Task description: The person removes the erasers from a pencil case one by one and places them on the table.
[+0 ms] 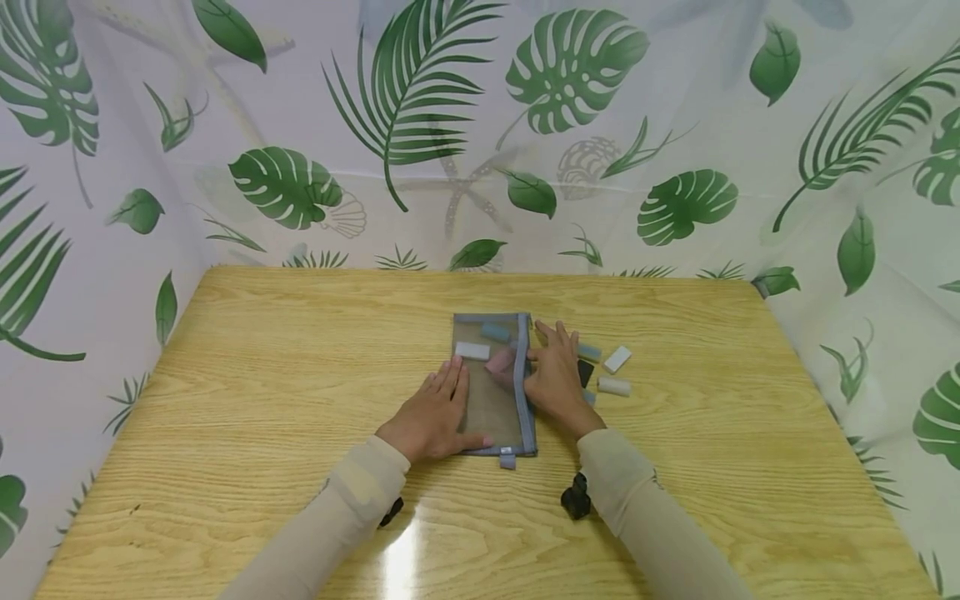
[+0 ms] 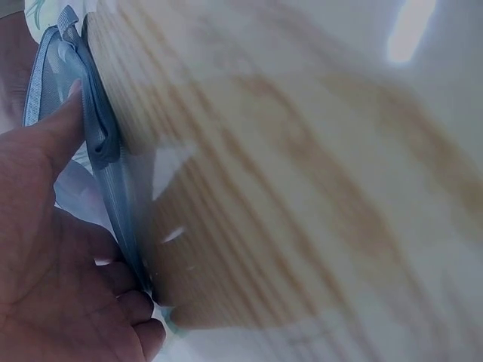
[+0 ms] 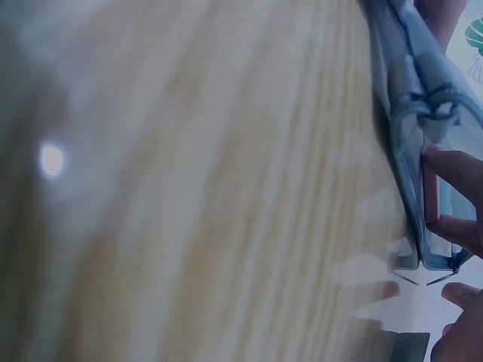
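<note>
A grey mesh zip pouch (image 1: 491, 417) lies flat on the wooden table, its zip edge to the right. Through the mesh show a blue block (image 1: 496, 332), a white block (image 1: 472, 351) and a pink block (image 1: 499, 361). My left hand (image 1: 431, 417) rests on the pouch's left and lower edges, fingers extended, thumb spread. At the zip side is my right hand (image 1: 557, 379). In the right wrist view, its thumb and a finger pinch the pink block (image 3: 431, 188) within the parted opening. The other right fingers stay outside the pouch.
Right of the right hand lie a white block (image 1: 618, 359), a pale cylinder-like piece (image 1: 614, 386), a black block (image 1: 585, 372) and blue pieces (image 1: 588, 352), partly hidden by the hand. A leaf-printed cloth (image 1: 465, 225) borders the table (image 1: 300, 350).
</note>
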`<action>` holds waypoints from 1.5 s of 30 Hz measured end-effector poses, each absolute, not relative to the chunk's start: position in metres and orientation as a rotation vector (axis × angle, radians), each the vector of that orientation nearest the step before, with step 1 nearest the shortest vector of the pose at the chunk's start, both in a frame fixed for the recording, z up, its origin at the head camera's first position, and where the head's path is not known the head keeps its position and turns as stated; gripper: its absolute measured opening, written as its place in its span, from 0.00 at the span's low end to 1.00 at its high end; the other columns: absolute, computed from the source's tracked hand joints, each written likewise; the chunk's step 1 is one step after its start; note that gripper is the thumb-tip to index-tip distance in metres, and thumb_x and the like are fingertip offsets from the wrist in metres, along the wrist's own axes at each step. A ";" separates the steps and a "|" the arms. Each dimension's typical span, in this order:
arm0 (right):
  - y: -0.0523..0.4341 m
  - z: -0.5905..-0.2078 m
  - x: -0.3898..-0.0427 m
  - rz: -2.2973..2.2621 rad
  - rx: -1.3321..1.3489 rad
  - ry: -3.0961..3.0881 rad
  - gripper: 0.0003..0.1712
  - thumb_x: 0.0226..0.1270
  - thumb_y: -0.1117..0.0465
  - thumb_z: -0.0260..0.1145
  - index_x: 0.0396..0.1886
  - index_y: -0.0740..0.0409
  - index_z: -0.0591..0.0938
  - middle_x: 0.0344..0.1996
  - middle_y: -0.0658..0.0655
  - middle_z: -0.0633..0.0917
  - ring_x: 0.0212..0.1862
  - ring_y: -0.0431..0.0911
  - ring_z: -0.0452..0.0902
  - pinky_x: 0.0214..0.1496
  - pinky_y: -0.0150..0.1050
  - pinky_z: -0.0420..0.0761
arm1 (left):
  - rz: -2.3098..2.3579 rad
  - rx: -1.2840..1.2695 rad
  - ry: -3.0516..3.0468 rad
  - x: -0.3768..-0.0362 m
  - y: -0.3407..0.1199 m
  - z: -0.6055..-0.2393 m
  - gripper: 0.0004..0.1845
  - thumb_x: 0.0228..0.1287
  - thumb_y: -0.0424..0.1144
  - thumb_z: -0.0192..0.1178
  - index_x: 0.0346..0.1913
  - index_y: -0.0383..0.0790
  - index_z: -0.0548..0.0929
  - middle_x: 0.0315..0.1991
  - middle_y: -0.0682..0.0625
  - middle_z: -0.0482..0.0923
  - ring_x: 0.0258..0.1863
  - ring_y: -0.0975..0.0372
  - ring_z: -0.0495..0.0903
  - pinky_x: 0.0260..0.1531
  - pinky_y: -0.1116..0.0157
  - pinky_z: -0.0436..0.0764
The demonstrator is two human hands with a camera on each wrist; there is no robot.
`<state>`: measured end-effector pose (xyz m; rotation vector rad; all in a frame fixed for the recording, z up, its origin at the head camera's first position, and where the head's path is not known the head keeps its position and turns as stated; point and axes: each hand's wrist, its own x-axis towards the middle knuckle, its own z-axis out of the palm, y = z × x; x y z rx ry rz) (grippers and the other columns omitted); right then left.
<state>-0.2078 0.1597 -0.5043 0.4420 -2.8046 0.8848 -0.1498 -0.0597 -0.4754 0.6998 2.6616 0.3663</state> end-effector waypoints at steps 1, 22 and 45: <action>0.160 -0.504 -0.208 0.888 0.445 -2.802 0.19 0.40 0.81 0.53 0.28 0.76 0.88 0.67 0.75 0.71 0.74 0.76 0.51 0.75 0.71 0.39 | 0.366 0.699 2.660 -0.150 -0.060 -0.476 0.57 0.69 0.68 0.54 0.79 0.26 0.44 0.80 0.34 0.36 0.80 0.47 0.38 0.78 0.52 0.48; 0.171 -0.498 -0.202 0.963 0.459 -2.815 0.20 0.49 0.67 0.75 0.43 0.73 0.88 0.69 0.74 0.70 0.75 0.74 0.49 0.76 0.68 0.35 | 0.348 0.695 2.649 -0.150 -0.059 -0.475 0.57 0.70 0.68 0.53 0.79 0.26 0.43 0.80 0.34 0.34 0.80 0.47 0.37 0.78 0.52 0.47; 0.193 -0.494 -0.198 0.996 0.445 -2.811 0.23 0.51 0.56 0.83 0.42 0.68 0.90 0.70 0.76 0.67 0.75 0.75 0.45 0.75 0.70 0.33 | 0.336 0.688 2.638 -0.151 -0.058 -0.472 0.57 0.70 0.68 0.54 0.79 0.27 0.43 0.80 0.34 0.34 0.80 0.47 0.37 0.78 0.52 0.46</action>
